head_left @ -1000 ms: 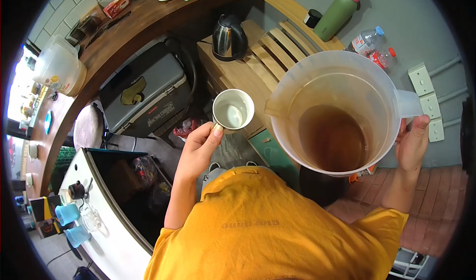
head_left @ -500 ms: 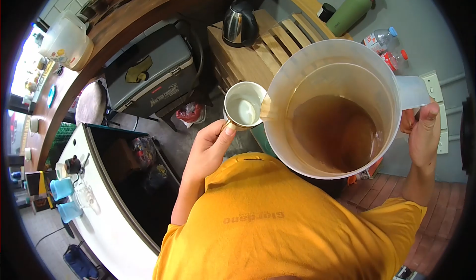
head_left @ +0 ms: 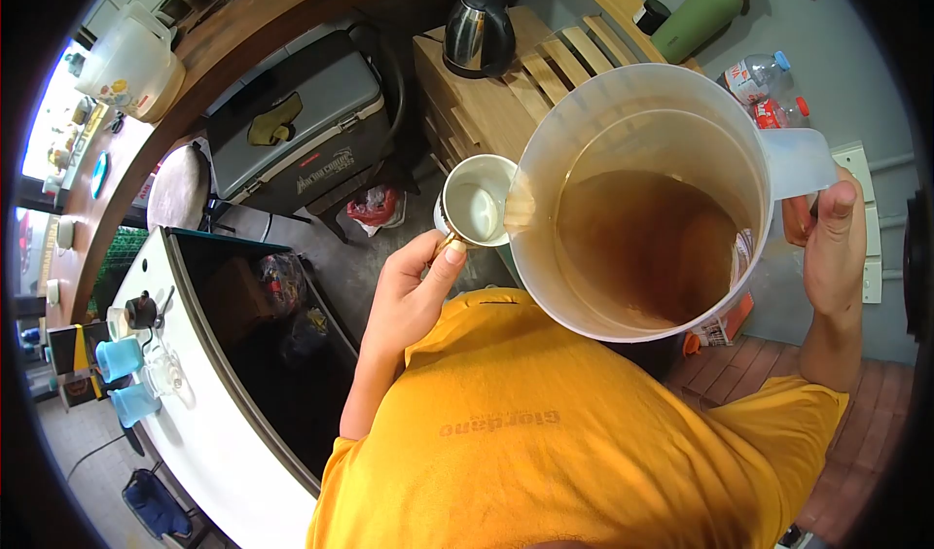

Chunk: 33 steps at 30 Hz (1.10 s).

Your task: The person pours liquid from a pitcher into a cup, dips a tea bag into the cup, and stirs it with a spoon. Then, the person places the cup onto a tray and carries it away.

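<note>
My left hand (head_left: 416, 291) is closed around the gold-coloured handle of a white mug (head_left: 465, 199). The mug leans toward the pitcher, and its pale inside shows; whether any liquid lies at the bottom I cannot tell. Beside it, a large translucent plastic pitcher (head_left: 574, 121) holds brown liquid (head_left: 652, 247). Its spout (head_left: 520, 207) is at the mug's rim, over or against it. My right hand (head_left: 832, 247) grips the pitcher's handle (head_left: 800, 163) on the far right, thumb up and fingers partly hidden behind it. No stream of liquid is visible between pitcher and mug.
Ahead stands an electric kettle (head_left: 479, 32) on a slatted wooden surface (head_left: 530, 92). A grey cooler box (head_left: 302, 126) is left of it. On the left, a white counter (head_left: 209, 432) carries blue cups (head_left: 120, 356). A green bottle (head_left: 702, 19) and plastic bottles (head_left: 754, 79) stand upper right.
The pitcher and mug have shifted slightly left and up in view, still side by side. The background has shifted a little too. Both hands keep their holds.
</note>
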Available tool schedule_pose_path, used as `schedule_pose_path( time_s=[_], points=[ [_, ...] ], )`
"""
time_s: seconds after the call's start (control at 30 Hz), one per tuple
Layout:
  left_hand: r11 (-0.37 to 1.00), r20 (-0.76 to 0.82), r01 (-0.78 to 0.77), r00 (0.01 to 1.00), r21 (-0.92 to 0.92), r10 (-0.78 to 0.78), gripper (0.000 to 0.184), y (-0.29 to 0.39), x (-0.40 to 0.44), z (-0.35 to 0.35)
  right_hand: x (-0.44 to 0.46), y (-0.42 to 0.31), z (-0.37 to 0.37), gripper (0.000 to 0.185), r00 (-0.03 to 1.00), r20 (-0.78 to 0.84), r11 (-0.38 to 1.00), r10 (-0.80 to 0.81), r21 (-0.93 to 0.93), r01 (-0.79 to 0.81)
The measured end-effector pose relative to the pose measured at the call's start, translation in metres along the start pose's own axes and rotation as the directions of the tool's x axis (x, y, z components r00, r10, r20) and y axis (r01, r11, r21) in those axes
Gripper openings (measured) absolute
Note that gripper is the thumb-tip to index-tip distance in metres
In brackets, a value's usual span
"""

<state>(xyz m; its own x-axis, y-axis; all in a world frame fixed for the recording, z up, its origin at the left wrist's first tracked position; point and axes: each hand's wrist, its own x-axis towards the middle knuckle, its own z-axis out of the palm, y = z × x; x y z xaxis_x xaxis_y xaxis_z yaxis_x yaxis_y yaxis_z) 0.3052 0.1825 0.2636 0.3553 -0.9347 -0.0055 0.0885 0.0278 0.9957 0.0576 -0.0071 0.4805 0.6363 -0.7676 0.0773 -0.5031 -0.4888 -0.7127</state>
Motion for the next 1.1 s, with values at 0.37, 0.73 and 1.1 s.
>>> schedule_pose_path(
  time_s=[0.37,0.73,1.1],
  points=[
    [1.0,-0.005,0.018,1.0,-0.008,-0.018,0.029,-0.004,-0.003,-0.003,0.005,-0.002,0.004,0.065,1.0,-0.002,1.0,0.022,-0.014,-0.022],
    [0.999,-0.024,0.042,0.999,-0.017,-0.042,0.029,-0.008,-0.005,-0.004,0.005,-0.003,0.005,0.064,0.998,0.022,0.997,0.05,-0.062,-0.049],
    [0.995,-0.018,0.095,0.995,0.012,-0.094,0.03,-0.011,-0.003,0.0,0.004,-0.003,0.009,0.066,0.997,0.014,0.994,0.073,-0.082,-0.072]
  ],
)
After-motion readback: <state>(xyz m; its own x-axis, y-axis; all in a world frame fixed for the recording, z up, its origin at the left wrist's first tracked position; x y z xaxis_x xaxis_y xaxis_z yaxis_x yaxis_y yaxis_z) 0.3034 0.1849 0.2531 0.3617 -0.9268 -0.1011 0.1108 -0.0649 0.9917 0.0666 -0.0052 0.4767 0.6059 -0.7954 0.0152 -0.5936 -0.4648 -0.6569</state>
